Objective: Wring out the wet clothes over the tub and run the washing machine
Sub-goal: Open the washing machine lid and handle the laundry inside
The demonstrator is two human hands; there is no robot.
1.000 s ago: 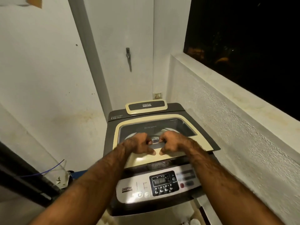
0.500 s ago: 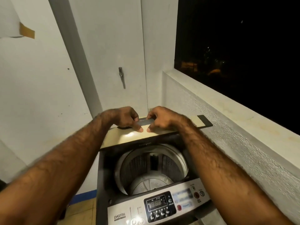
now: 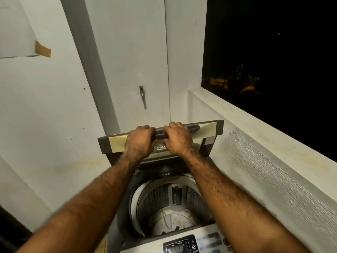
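Observation:
A top-loading washing machine stands below me with its cream and grey lid (image 3: 207,131) folded up at the back. My left hand (image 3: 139,141) and my right hand (image 3: 177,139) sit side by side, both gripping the lid's dark handle at its upper edge. The steel drum (image 3: 169,207) lies uncovered, and I see no clothes inside it. The lit control panel (image 3: 179,246) shows at the bottom edge of the view. No wet clothes or wash tub are in sight.
A rough white parapet wall (image 3: 264,179) runs close along the machine's right side, with a dark window opening above it. White walls stand behind and to the left. A metal latch (image 3: 142,95) hangs on the panel behind the machine.
Both hands have lifted the lid from flat on the machine, through half raised, to folded upright at the back. The drum has come into view.

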